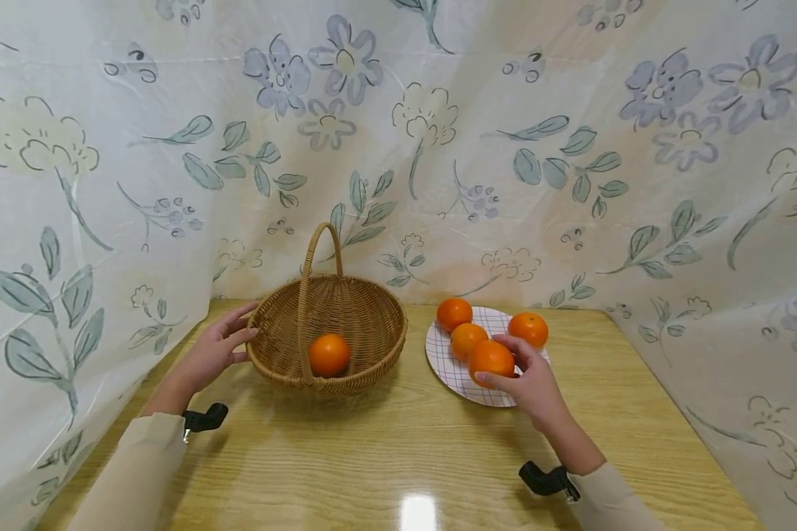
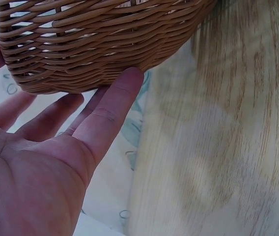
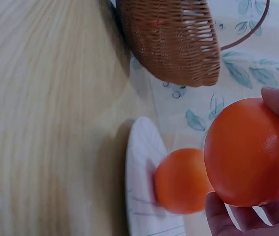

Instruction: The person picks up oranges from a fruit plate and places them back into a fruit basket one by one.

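A wicker basket (image 1: pixel 365 369) with a tall arched handle stands on the table, and one orange (image 1: pixel 329 355) lies inside it. My left hand (image 1: pixel 215 350) touches the basket's left side with spread fingers; in the left wrist view the fingertips (image 2: pixel 129 78) lie against the woven wall. In my right hand (image 1: pixel 534 387) I grip an orange (image 1: pixel 491 363) between thumb and fingers. The right wrist view shows this held orange (image 3: pixel 250 152) raised above the plate. Three more oranges, at back left (image 1: pixel 454 315), middle (image 1: pixel 468 341) and right (image 1: pixel 528 330), are on the checked white plate (image 1: pixel 448 372).
The wooden table (image 1: pixel 372 457) carries the basket on the left and the plate on the right. A floral cloth (image 1: pixel 398 147) hangs close behind both and along the sides. Each wrist wears a small black camera mount, such as the right one (image 1: pixel 544 479).
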### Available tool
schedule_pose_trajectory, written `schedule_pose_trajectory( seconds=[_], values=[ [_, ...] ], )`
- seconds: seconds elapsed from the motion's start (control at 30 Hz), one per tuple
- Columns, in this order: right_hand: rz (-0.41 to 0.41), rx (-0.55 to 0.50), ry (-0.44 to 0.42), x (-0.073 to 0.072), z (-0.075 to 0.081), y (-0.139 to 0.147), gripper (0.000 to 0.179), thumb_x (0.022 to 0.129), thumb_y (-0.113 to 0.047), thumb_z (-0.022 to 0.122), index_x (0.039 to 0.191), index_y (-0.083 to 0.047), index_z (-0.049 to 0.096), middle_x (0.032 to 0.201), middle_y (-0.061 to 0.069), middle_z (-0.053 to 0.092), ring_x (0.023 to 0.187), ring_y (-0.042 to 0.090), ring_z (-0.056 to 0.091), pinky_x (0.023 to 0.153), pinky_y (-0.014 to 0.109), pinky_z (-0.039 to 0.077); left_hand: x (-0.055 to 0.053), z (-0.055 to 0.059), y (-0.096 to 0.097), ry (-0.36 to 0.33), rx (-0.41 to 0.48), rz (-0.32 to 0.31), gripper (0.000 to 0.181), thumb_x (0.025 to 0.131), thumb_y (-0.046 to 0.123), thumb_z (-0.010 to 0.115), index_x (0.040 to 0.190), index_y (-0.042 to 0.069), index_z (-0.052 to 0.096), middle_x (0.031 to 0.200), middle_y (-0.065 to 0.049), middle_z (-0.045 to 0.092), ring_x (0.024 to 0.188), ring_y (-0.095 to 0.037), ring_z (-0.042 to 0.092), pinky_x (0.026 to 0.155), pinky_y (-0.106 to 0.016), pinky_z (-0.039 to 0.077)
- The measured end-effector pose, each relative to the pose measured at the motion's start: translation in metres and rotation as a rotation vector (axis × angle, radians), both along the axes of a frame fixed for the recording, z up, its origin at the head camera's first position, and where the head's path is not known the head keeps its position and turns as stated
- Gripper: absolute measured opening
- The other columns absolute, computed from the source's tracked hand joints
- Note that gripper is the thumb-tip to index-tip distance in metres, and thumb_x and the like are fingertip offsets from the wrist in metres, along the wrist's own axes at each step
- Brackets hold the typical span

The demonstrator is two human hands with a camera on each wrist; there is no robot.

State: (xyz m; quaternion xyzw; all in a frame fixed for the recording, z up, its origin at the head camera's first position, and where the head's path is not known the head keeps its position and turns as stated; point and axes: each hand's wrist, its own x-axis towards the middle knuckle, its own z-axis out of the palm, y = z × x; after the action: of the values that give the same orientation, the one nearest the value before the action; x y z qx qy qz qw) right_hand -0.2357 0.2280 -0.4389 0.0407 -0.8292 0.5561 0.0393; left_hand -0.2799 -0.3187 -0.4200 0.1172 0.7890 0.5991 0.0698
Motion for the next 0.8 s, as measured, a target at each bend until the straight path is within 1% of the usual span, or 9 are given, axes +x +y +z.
schedule_pose_trajectory(
  seconds=[0.23,0.37,0.6,0.7,0.8],
  values=[
    [0.039,-0.028,0.014,-0.002,0.018,-0.009,0.077,0.081,-0.031,0.089,0.145,-0.012,0.052,0.145,0.009,0.056,0.127,0.031,0.055,0.094,0.017,0.052,-0.002,-0.001,0.000,0.001,0.006,0.000,0.070,0.109,0.032,0.051,0.166,0.016,0.014,0.164,-0.031,0.023,0.134,-0.031,0.050,0.089,-0.029,0.059],
    [0.072,-0.061,0.018,-0.004,0.028,-0.015,0.074,0.081,-0.028,0.089,0.144,-0.014,0.053,0.143,0.010,0.057,0.124,0.031,0.056,0.091,0.021,0.056,-0.002,-0.002,0.000,-0.001,0.011,0.000,0.070,0.109,0.032,0.051,0.166,0.017,0.014,0.163,-0.031,0.023,0.133,-0.030,0.050,0.090,-0.030,0.059],
    [0.153,-0.149,0.002,-0.007,0.044,-0.032,0.068,0.082,-0.021,0.088,0.141,-0.015,0.054,0.143,0.011,0.055,0.123,0.030,0.056,0.090,0.028,0.059,-0.001,0.000,0.000,-0.003,0.016,0.004,0.069,0.109,0.031,0.051,0.166,0.015,0.014,0.164,-0.031,0.022,0.133,-0.031,0.051,0.089,-0.030,0.060],
    [0.174,-0.171,-0.014,-0.009,0.050,-0.041,0.069,0.082,-0.019,0.088,0.142,-0.013,0.053,0.144,0.011,0.054,0.123,0.031,0.056,0.090,0.032,0.060,-0.001,0.000,0.001,-0.003,0.021,0.004,0.069,0.109,0.030,0.050,0.166,0.014,0.014,0.164,-0.031,0.022,0.133,-0.031,0.050,0.089,-0.030,0.060],
    [0.184,-0.206,-0.037,-0.012,0.054,-0.050,0.071,0.082,-0.016,0.088,0.142,-0.012,0.052,0.145,0.010,0.053,0.124,0.032,0.057,0.088,0.036,0.061,-0.002,0.000,0.001,-0.006,0.022,0.004,0.069,0.110,0.029,0.050,0.166,0.014,0.014,0.165,-0.031,0.021,0.135,-0.035,0.048,0.089,-0.030,0.060]
  ],
)
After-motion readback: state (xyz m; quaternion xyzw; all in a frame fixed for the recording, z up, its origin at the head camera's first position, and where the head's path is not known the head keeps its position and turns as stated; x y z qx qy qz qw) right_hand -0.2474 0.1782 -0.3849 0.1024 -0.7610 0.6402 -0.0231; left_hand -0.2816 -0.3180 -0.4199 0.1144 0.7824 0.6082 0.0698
